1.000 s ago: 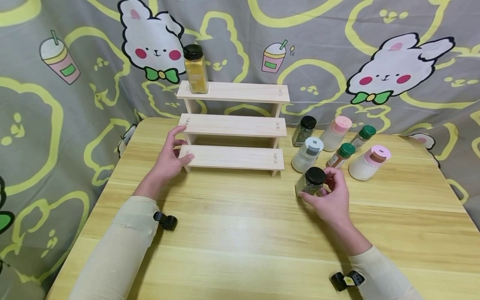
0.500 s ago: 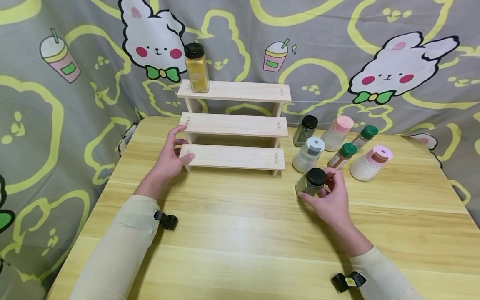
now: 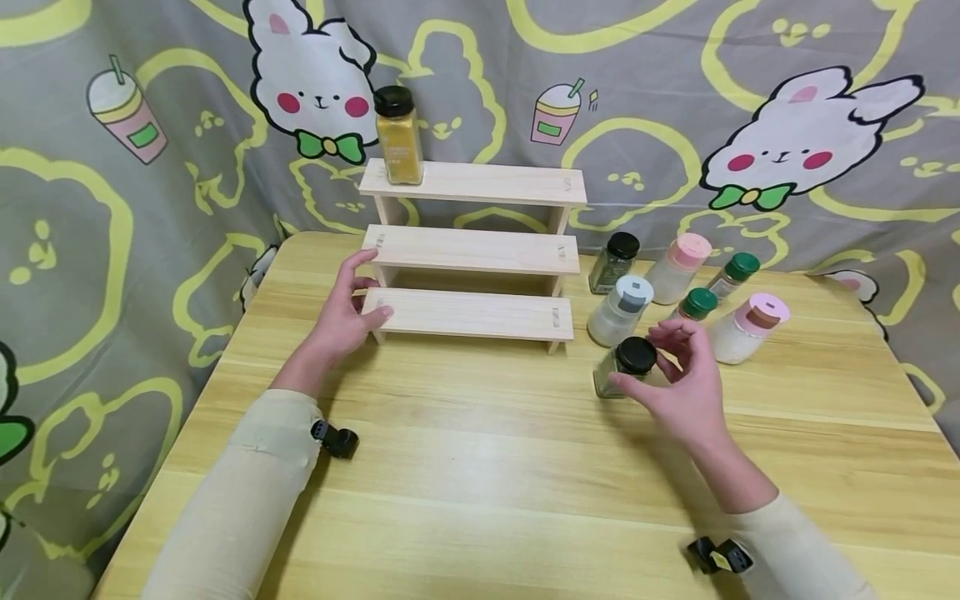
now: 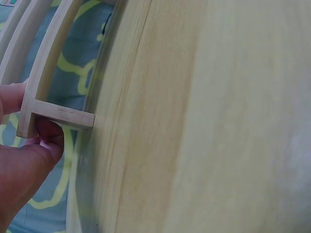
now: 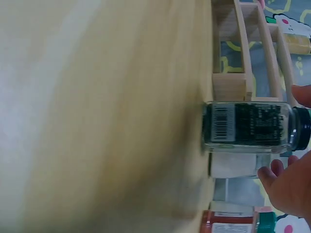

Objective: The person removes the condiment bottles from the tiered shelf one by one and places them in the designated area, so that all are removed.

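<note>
A three-tier wooden shelf rack stands on the table. My left hand grips its left end, thumb on the lowest board and fingers reaching to the middle one; the left wrist view shows fingers curled around the board end. My right hand is spread around a black-lidded spice jar standing upright on the table. In the right wrist view gaps show between this glass jar and both the thumb and the fingertips.
A yellow spice jar stands on the top tier's left. Right of the rack are another black-lidded jar, a grey-capped shaker, pink-capped shakers and green-lidded bottles. A patterned curtain hangs behind.
My right hand has loosened from the black-lidded spice jar and shifted right, its fingers spreading. The jar stays in place, and my left hand keeps its grip on the rack.
</note>
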Demonstrator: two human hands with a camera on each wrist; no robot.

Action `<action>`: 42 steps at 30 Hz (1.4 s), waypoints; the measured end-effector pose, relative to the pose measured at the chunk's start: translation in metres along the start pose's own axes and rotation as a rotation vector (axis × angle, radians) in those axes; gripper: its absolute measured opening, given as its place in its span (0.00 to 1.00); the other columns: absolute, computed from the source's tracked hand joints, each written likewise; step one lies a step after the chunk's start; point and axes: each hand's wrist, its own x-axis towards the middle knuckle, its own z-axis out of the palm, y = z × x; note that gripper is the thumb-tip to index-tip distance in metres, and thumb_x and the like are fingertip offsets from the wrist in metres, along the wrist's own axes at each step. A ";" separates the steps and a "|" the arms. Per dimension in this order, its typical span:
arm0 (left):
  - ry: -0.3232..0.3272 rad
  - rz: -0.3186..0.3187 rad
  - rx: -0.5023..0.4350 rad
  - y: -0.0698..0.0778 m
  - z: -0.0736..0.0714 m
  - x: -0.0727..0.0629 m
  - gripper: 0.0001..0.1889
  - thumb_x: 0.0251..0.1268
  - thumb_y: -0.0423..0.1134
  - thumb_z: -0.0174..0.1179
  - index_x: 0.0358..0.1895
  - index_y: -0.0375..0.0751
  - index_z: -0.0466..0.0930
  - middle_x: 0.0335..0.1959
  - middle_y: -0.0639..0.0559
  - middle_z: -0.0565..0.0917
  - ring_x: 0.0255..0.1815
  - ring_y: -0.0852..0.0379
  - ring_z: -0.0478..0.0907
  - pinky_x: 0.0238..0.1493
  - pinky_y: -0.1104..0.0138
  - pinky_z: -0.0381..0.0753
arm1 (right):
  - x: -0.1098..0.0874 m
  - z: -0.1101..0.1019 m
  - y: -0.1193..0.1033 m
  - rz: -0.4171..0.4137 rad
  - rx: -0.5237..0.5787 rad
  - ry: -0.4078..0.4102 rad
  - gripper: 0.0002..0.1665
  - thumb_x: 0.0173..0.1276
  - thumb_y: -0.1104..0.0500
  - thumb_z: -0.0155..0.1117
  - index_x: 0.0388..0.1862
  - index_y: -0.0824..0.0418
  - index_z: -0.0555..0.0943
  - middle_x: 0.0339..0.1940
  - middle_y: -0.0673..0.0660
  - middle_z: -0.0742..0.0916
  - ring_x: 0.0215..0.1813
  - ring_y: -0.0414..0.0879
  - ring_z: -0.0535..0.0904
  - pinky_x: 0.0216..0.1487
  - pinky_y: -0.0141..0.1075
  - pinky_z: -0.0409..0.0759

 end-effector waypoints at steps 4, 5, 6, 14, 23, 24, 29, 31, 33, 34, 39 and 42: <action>0.005 -0.005 -0.002 0.000 0.000 0.001 0.44 0.63 0.16 0.57 0.78 0.51 0.51 0.57 0.29 0.63 0.45 0.41 0.70 0.41 0.67 0.76 | 0.004 -0.001 -0.007 -0.057 0.021 -0.002 0.49 0.40 0.80 0.80 0.62 0.71 0.65 0.55 0.61 0.76 0.57 0.52 0.73 0.58 0.30 0.73; 0.006 -0.004 -0.001 -0.003 0.000 0.002 0.44 0.63 0.16 0.57 0.78 0.51 0.51 0.57 0.28 0.63 0.45 0.40 0.70 0.41 0.67 0.76 | 0.006 -0.002 -0.009 -0.071 0.023 -0.002 0.49 0.40 0.81 0.79 0.61 0.71 0.65 0.55 0.61 0.76 0.57 0.53 0.73 0.59 0.31 0.73; 0.007 -0.004 0.000 -0.007 -0.001 0.004 0.44 0.63 0.16 0.57 0.78 0.51 0.51 0.57 0.28 0.63 0.45 0.40 0.69 0.41 0.67 0.76 | 0.007 -0.002 -0.010 -0.083 0.031 -0.001 0.49 0.39 0.82 0.79 0.61 0.72 0.65 0.55 0.62 0.76 0.57 0.53 0.73 0.60 0.32 0.73; 0.016 0.003 0.016 -0.028 -0.003 0.012 0.46 0.63 0.18 0.59 0.78 0.58 0.52 0.57 0.32 0.64 0.45 0.41 0.70 0.40 0.65 0.76 | 0.020 0.001 -0.026 -0.172 0.058 0.004 0.49 0.36 0.86 0.77 0.59 0.75 0.65 0.52 0.64 0.77 0.54 0.51 0.75 0.57 0.32 0.74; 0.034 0.009 0.017 -0.030 -0.003 0.013 0.46 0.63 0.18 0.60 0.76 0.62 0.55 0.55 0.36 0.66 0.44 0.42 0.71 0.41 0.64 0.77 | 0.039 0.009 -0.050 -0.269 0.064 -0.036 0.47 0.37 0.86 0.76 0.59 0.74 0.67 0.53 0.64 0.76 0.55 0.55 0.74 0.60 0.35 0.74; 0.035 0.007 0.014 -0.030 -0.003 0.013 0.46 0.62 0.18 0.60 0.76 0.62 0.55 0.55 0.36 0.66 0.44 0.42 0.71 0.41 0.64 0.77 | 0.042 0.011 -0.052 -0.274 0.070 -0.041 0.47 0.36 0.86 0.75 0.59 0.75 0.67 0.53 0.64 0.76 0.55 0.56 0.74 0.60 0.36 0.74; 0.038 -0.001 0.011 -0.028 -0.003 0.014 0.46 0.63 0.18 0.59 0.76 0.62 0.55 0.56 0.36 0.66 0.45 0.42 0.71 0.42 0.64 0.77 | 0.053 0.022 -0.067 -0.265 0.053 -0.066 0.45 0.39 0.82 0.78 0.59 0.71 0.69 0.54 0.61 0.77 0.57 0.51 0.75 0.61 0.38 0.74; 0.038 -0.004 0.013 -0.029 -0.004 0.014 0.46 0.63 0.18 0.59 0.76 0.63 0.55 0.56 0.36 0.66 0.45 0.42 0.71 0.42 0.64 0.77 | 0.058 0.028 -0.074 -0.268 0.055 -0.080 0.44 0.41 0.81 0.78 0.59 0.69 0.69 0.54 0.59 0.77 0.57 0.50 0.75 0.61 0.38 0.74; 0.038 -0.005 0.013 -0.030 -0.005 0.014 0.46 0.63 0.18 0.60 0.76 0.63 0.55 0.56 0.36 0.66 0.45 0.42 0.71 0.41 0.63 0.77 | 0.062 0.034 -0.081 -0.287 0.048 -0.090 0.44 0.41 0.80 0.79 0.59 0.69 0.69 0.54 0.60 0.77 0.57 0.50 0.75 0.61 0.38 0.74; 0.039 -0.006 0.013 -0.030 -0.005 0.014 0.46 0.63 0.18 0.60 0.76 0.63 0.56 0.56 0.36 0.66 0.45 0.42 0.71 0.41 0.63 0.77 | 0.065 0.037 -0.083 -0.302 0.046 -0.097 0.44 0.41 0.80 0.79 0.59 0.70 0.69 0.53 0.60 0.77 0.56 0.50 0.75 0.60 0.37 0.74; 0.040 -0.006 0.009 -0.030 -0.005 0.014 0.46 0.62 0.17 0.60 0.76 0.63 0.56 0.56 0.35 0.66 0.45 0.42 0.72 0.41 0.63 0.77 | 0.078 0.051 -0.092 -0.349 0.041 -0.106 0.45 0.41 0.78 0.81 0.59 0.67 0.70 0.52 0.58 0.78 0.56 0.49 0.75 0.61 0.39 0.74; 0.037 -0.005 0.009 -0.029 -0.005 0.014 0.46 0.62 0.18 0.60 0.77 0.62 0.54 0.56 0.34 0.66 0.45 0.41 0.71 0.42 0.64 0.76 | 0.083 0.061 -0.103 -0.345 0.055 -0.111 0.43 0.42 0.78 0.80 0.58 0.67 0.70 0.51 0.56 0.78 0.55 0.48 0.75 0.61 0.41 0.74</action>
